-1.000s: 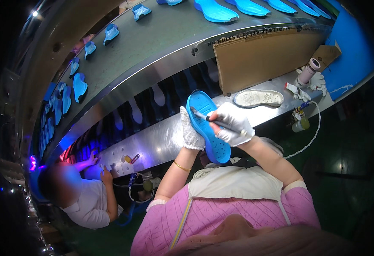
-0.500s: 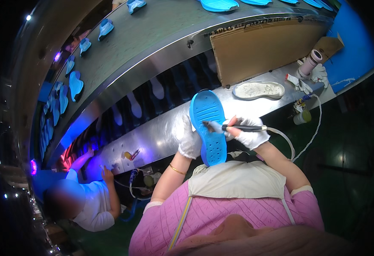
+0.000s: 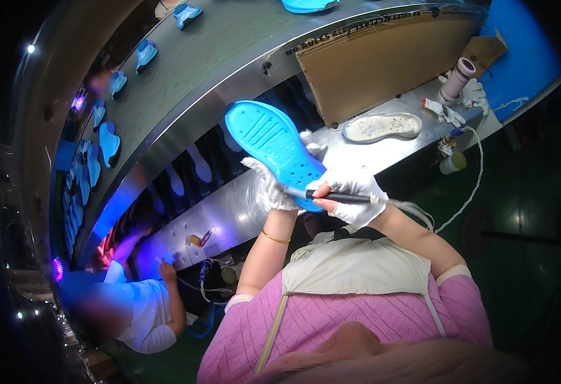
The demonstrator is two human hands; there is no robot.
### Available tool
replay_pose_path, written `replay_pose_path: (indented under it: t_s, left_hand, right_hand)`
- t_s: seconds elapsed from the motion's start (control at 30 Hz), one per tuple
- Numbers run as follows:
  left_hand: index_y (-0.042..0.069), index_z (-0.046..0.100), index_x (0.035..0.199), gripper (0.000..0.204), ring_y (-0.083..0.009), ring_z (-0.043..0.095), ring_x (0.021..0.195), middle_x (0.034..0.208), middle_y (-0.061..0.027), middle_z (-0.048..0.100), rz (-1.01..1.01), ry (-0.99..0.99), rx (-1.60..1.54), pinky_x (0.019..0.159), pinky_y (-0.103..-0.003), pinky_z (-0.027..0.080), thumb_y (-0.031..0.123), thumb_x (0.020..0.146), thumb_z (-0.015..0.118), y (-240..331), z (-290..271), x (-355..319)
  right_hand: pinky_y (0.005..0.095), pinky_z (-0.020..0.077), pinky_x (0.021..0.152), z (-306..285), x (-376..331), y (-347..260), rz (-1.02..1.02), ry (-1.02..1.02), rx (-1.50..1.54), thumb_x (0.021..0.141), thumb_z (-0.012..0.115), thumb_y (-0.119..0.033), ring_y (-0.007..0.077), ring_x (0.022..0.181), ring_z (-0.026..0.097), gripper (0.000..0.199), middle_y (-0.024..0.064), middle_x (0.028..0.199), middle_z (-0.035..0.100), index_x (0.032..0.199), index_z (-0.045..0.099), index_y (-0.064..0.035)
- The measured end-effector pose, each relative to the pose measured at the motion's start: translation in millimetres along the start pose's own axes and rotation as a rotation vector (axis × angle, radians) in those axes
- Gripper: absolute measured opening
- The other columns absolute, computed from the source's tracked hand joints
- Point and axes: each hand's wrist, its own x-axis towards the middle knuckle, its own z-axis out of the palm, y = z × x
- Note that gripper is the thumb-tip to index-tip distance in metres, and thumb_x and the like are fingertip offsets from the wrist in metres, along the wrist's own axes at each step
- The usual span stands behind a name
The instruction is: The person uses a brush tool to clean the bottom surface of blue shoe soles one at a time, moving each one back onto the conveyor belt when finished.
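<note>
— Facing the camera at the centre of the view is what object?

— A bright blue shoe sole (image 3: 271,144), held slantwise above the near edge of a metal bench (image 3: 239,217); ridges cross its far, upper-left part, and small holes dot its nearer part.

— How is it supported?

— By the left hand (image 3: 271,185), white-gloved, which grips it from below; glove fabric shows along both long edges.

— And the right hand (image 3: 355,195)?

— Also gloved, with bare fingertips visible, it is closed around a black-handled brush (image 3: 335,197). The brush tip lies over the sole's near end; whether it presses there cannot be told.

— What lies beyond?

— On the bench to the right, a whitish shoe sole (image 3: 383,127) rests before an upright cardboard sheet (image 3: 383,73); farther right stand a pale pink flask (image 3: 458,78) and, beside it, white gloves (image 3: 474,96). Behind runs a green conveyor belt (image 3: 210,54) bearing more blue pieces (image 3: 109,143). At lower left, a co-worker (image 3: 149,317) reaches toward violet light.
</note>
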Motion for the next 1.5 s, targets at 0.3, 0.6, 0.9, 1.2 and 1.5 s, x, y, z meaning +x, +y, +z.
replay_pose_path:
  t_s: [0.3,0.6,0.9,1.2,1.5]
  left_hand:
    - [0.005,0.042,0.133,0.111,-0.0321,0.064,0.098,0.117,-0.0148,0.058,0.164,-0.011,0.099,0.104,-0.052,0.041,0.088,0.059,0.051,20,16,16]
    - [0.004,0.035,0.142,0.125,-0.0384,0.057,0.114,0.132,-0.0215,0.051,0.040,-0.070,0.284,0.101,-0.051,0.045,0.088,0.052,0.056,40,3,8]
    - [0.000,0.041,0.138,0.119,-0.0332,0.061,0.109,0.125,-0.0230,0.057,-0.233,0.030,0.773,0.089,-0.042,0.055,0.086,0.057,0.055,61,6,17]
    - [0.004,0.049,0.131,0.084,-0.0269,0.067,0.081,0.105,-0.0174,0.065,-0.419,0.351,1.083,0.071,-0.038,0.058,0.072,0.082,0.050,61,20,34]
    - [0.005,0.046,0.137,0.075,-0.0237,0.060,0.098,0.117,-0.0153,0.060,-0.508,0.463,1.069,0.087,-0.037,0.051,0.060,0.088,0.057,57,13,35]
  right_hand:
    - [0.0255,0.0527,0.068,0,1,4,0.325,-0.024,0.394,0.080,0.070,0.002,0.0120,0.073,0.063,0.013,0.0092,0.089,0.069,0.093,0.068,-0.0005]
    - [0.0271,0.0511,0.076,-9,5,11,0.416,-0.019,0.201,0.079,0.074,-0.003,0.0131,0.080,0.063,0.013,0.0070,0.089,0.066,0.087,0.065,-0.0061]
    - [0.0274,0.0503,0.078,-30,23,0,0.719,-0.285,0.317,0.072,0.073,0.003,0.0166,0.083,0.063,0.015,0.0075,0.086,0.066,0.083,0.066,-0.0035]
    - [0.0269,0.0497,0.075,-9,15,8,0.262,-0.305,-0.265,0.076,0.068,-0.001,0.0156,0.083,0.063,0.011,0.0066,0.087,0.065,0.084,0.063,-0.0075]
    - [0.0291,0.0503,0.078,-19,22,4,0.353,-0.260,-0.253,0.075,0.065,0.007,0.0166,0.082,0.062,0.014,0.0069,0.087,0.064,0.082,0.063,-0.0049]
